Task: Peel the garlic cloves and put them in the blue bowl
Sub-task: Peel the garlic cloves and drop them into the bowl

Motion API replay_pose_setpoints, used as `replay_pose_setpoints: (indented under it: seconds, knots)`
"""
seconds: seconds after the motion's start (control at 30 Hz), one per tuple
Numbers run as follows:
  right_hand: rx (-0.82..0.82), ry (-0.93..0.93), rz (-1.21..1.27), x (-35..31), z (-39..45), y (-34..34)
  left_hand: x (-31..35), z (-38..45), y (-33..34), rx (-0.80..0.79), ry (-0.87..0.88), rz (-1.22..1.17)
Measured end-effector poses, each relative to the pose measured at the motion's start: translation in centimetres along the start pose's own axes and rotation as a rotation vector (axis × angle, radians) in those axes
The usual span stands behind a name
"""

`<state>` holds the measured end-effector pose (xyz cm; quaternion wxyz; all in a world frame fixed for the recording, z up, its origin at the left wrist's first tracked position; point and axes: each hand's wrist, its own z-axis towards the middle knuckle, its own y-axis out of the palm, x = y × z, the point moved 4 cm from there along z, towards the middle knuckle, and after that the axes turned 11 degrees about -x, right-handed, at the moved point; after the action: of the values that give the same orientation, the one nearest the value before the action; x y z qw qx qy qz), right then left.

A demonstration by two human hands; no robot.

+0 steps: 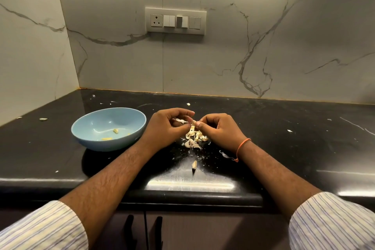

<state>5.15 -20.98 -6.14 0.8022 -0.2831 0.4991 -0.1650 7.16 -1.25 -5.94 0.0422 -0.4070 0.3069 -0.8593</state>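
The blue bowl [92, 128] sits left of centre on the black counter, with a few peeled garlic cloves [115, 131] inside. My left hand [165, 126] and my right hand [218, 128] meet just right of the bowl. Both pinch one small garlic clove [193, 122] between their fingertips, and a strip of papery skin [181, 121] hangs by the left fingers. Below the hands lies a heap of garlic skins and cloves [194, 137]. One unpeeled clove [194, 165] lies nearer the counter's front edge.
The black counter [284, 138] is dotted with skin flakes. A stray clove [43, 119] lies far left and another bit [188, 104] sits behind the hands. Marble walls close the back and left; a switch panel [175, 20] hangs on the back wall.
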Motion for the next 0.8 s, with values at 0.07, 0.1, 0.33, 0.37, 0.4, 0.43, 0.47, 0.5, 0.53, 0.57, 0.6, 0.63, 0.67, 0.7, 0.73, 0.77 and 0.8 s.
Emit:
replay_pose_setpoints:
  seconds: [0.07,0.1,0.33,0.37,0.4,0.43,0.47,0.5,0.53,0.57,0.6,0.63,0.67,0.7,0.73,0.77,0.8]
  knots:
    - [-0.001,0.006,-0.031,-0.03,-0.07,0.02,0.05,-0.08,-0.11,0.033,0.015,0.036]
    - [-0.001,0.006,-0.033,-0.05,-0.10,0.03,-0.06,-0.09,-0.16,0.044,0.009,0.049]
    - [0.015,0.011,-0.038,-0.04,-0.28,-0.05,-0.14,-0.19,-0.12,0.081,-0.041,0.064]
    - [0.017,0.008,-0.040,-0.08,-0.28,-0.07,0.04,-0.12,-0.15,0.083,-0.041,0.061]
    - [0.017,0.007,-0.040,-0.06,-0.24,-0.08,0.18,-0.09,-0.18,0.081,-0.041,0.066]
    - [0.014,0.008,-0.038,0.03,-0.19,-0.05,0.25,-0.09,-0.16,0.073,-0.034,0.072]
    - [0.012,0.009,-0.038,0.13,-0.16,-0.06,0.24,-0.10,-0.09,0.068,-0.020,0.079]
    - [0.008,0.007,-0.041,0.24,-0.20,-0.07,0.34,-0.23,0.01,0.061,0.006,0.079]
    - [0.004,0.001,-0.046,0.27,-0.17,-0.12,0.45,-0.32,0.03,0.051,0.034,0.099]
    - [-0.004,-0.002,-0.050,0.28,-0.14,-0.16,0.56,-0.37,0.07,0.035,0.062,0.123]
    - [-0.014,-0.002,-0.052,0.25,-0.14,-0.14,0.56,-0.35,0.07,0.018,0.079,0.151]
    - [-0.017,-0.007,-0.059,0.20,-0.17,-0.08,0.62,-0.32,0.02,0.008,0.096,0.170]
    - [-0.010,-0.020,-0.070,0.10,-0.18,-0.04,0.68,-0.26,-0.05,0.007,0.104,0.185]
    - [0.001,-0.036,-0.077,-0.01,-0.21,-0.03,0.61,-0.22,-0.07,0.011,0.107,0.182]
    - [0.012,-0.052,-0.069,-0.14,-0.24,-0.07,0.60,-0.19,-0.09,0.020,0.102,0.168]
    - [0.020,-0.070,-0.049,-0.32,-0.33,-0.16,0.56,-0.16,-0.14,0.033,0.094,0.143]
    - [0.020,-0.091,-0.027,-0.51,-0.42,-0.21,0.56,-0.17,-0.24,0.047,0.082,0.118]
